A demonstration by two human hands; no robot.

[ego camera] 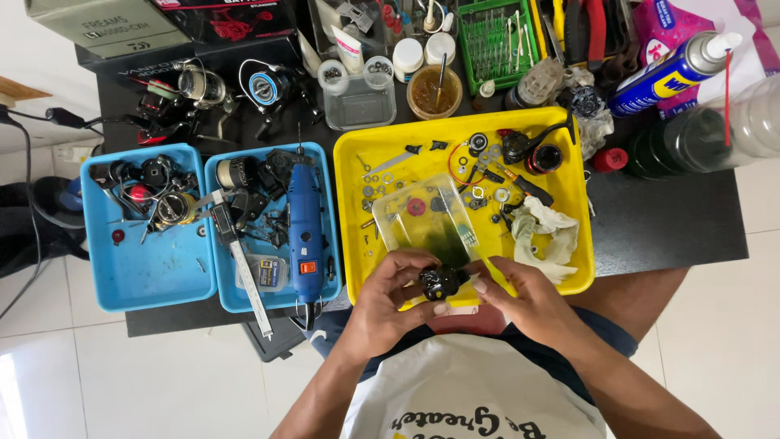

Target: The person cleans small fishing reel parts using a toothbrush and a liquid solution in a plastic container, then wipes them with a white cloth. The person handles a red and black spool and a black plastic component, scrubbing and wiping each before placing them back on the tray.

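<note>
My left hand (390, 301) grips a small black reel part (439, 281) over the near edge of the yellow tray (569, 162). My right hand (524, 297) holds a thin yellow-green brush-like tool (490, 266) whose tip meets the part. Just beyond my hands a clear plastic container (422, 219) with dark greenish liquid sits in the tray. Several small washers, screws and black reel pieces (487, 175) lie scattered in the tray, with a crumpled white cloth (546, 236) at its right.
Two blue trays (154, 276) (236, 297) at the left hold reel parts, a blue rotary tool (305, 223) and a caliper (241, 268). At the back stand fishing reels (195, 89), small jars, a green bit case (496, 36) and a blue spray can (670, 73).
</note>
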